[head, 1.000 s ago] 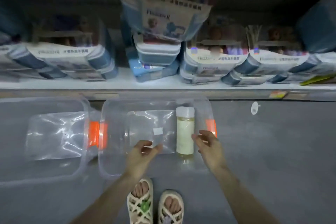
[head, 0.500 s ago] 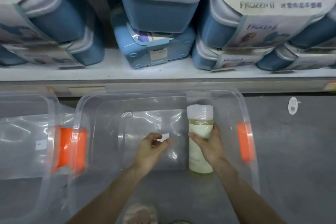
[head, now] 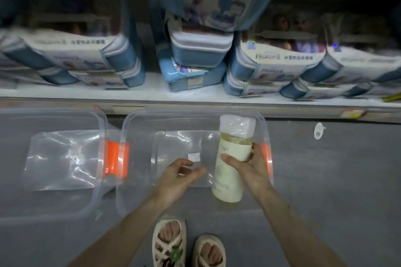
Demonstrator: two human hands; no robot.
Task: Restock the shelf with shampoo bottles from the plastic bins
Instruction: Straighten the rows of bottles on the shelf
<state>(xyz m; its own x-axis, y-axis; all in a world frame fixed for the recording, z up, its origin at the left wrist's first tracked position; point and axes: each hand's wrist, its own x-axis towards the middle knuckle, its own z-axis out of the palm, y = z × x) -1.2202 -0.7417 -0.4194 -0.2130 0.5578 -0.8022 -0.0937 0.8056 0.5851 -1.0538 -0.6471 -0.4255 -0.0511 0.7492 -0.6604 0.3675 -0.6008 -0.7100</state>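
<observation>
A shampoo bottle (head: 230, 165) with a cream label, yellowish liquid and a plastic-wrapped white cap is held above the right clear plastic bin (head: 138, 128). My right hand (head: 249, 169) grips it around the middle, thumb across the label. My left hand (head: 180, 175) hovers over the bin's inside with fingers loosely apart, holding nothing. Nothing else shows inside this bin. The white shelf (head: 152, 94) runs across the view just beyond the bins.
A second clear bin (head: 54, 119) sits to the left, orange latches (head: 114, 155) between the two. Blue and white boxed goods (head: 199, 50) crowd the shelf. My sandalled feet (head: 186, 245) stand on grey floor. A white tag (head: 318, 130) lies right.
My right hand closed around the bottle and raised it off the bin's floor. The camera dipped close, then pulled back up. My left hand stayed over the bin.
</observation>
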